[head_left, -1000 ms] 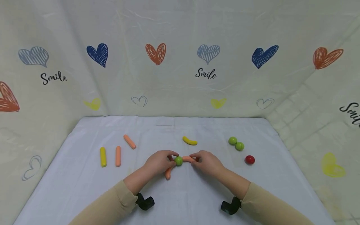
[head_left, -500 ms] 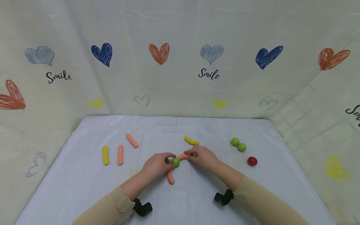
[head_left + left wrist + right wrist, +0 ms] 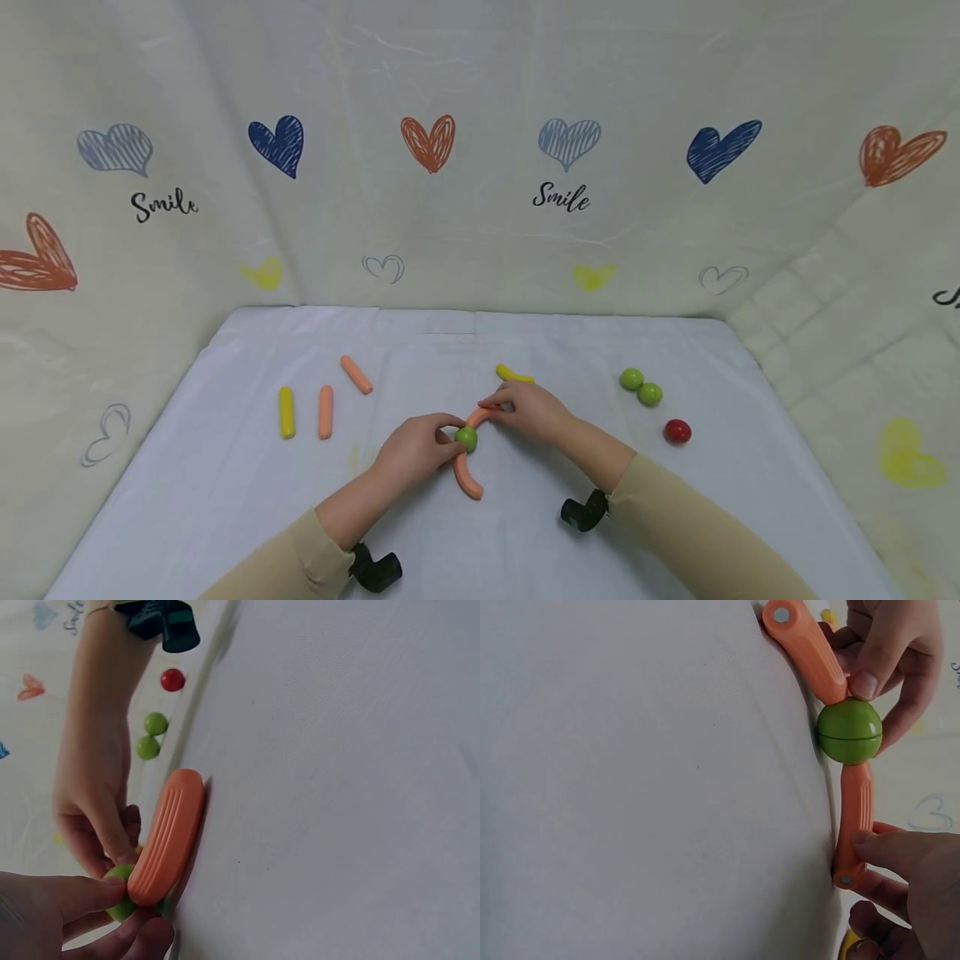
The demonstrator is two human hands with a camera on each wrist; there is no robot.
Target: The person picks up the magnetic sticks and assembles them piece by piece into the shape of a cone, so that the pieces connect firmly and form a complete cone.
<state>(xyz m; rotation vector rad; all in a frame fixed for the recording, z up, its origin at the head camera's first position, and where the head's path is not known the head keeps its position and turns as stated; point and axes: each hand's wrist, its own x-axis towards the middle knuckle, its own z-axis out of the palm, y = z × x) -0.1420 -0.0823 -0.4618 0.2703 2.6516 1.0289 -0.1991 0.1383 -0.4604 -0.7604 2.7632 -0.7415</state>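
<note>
White cloth [image 3: 517, 550] covers the tabletop below a pale backdrop [image 3: 487, 212] printed with hearts. Nearest come the left sleeve [image 3: 277, 562] and right sleeve [image 3: 697, 529], then a lower curved orange piece [image 3: 468, 479], its loose end angled toward the person. Its other end meets a green ball [image 3: 466, 438], which the left hand [image 3: 416, 448] pinches between thumb and finger. From the ball's far side an upper curved orange piece [image 3: 857, 795] runs to the right hand [image 3: 532, 412], whose thumb and fingers close on it near its outer end. Beyond, a red ball [image 3: 677, 431] sits to the right with two touching green balls [image 3: 650, 394], a yellow stick [image 3: 287, 413] and two orange sticks [image 3: 326, 412] to the left, and a yellow curved piece [image 3: 512, 372] just behind the right hand.

Trouble would likely start at the joints: the ball looks smooth, so a hard twist could roll it within the pinch and part the chain. With no firm hold of its own, the lower piece might drop off.

Against half a second ago, the upper piece stands steeper, the lower one's loose end has swung rightward, and the right hand hides more of the yellow curved piece.
</note>
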